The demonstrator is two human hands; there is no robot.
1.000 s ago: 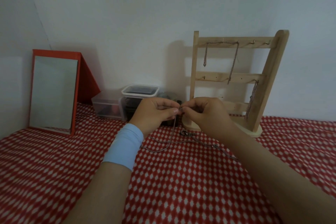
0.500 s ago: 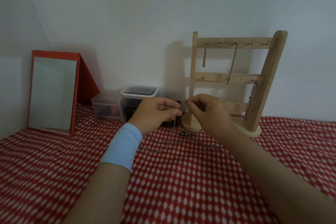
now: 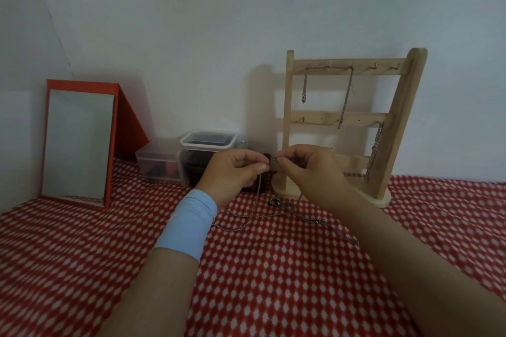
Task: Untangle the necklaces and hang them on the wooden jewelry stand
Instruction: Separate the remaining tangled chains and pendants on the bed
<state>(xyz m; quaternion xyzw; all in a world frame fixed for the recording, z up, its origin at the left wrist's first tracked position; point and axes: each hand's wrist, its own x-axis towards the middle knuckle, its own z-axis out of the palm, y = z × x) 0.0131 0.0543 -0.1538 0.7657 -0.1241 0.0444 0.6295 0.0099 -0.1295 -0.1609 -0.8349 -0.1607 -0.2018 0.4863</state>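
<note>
My left hand (image 3: 235,171), with a blue wristband, and my right hand (image 3: 308,169) are raised close together in front of the wooden jewelry stand (image 3: 353,123). Both pinch the end of a thin silver necklace chain (image 3: 258,191) that hangs down from my fingers to the cloth. More chain (image 3: 246,217) lies tangled on the red checked cloth below, with a ring-like pendant (image 3: 274,202) beside it. One chain (image 3: 346,96) is draped over the stand's top hooks and another (image 3: 373,153) hangs at its right side.
A red-framed mirror (image 3: 79,142) leans against the wall at the left. Clear plastic boxes (image 3: 186,159) and a dark box (image 3: 260,183) stand by the wall behind my left hand. The red checked cloth (image 3: 273,282) covers the surface.
My hands parted slightly half a second ago and have come back together at the chain's end. Both sit a little higher than a second ago.
</note>
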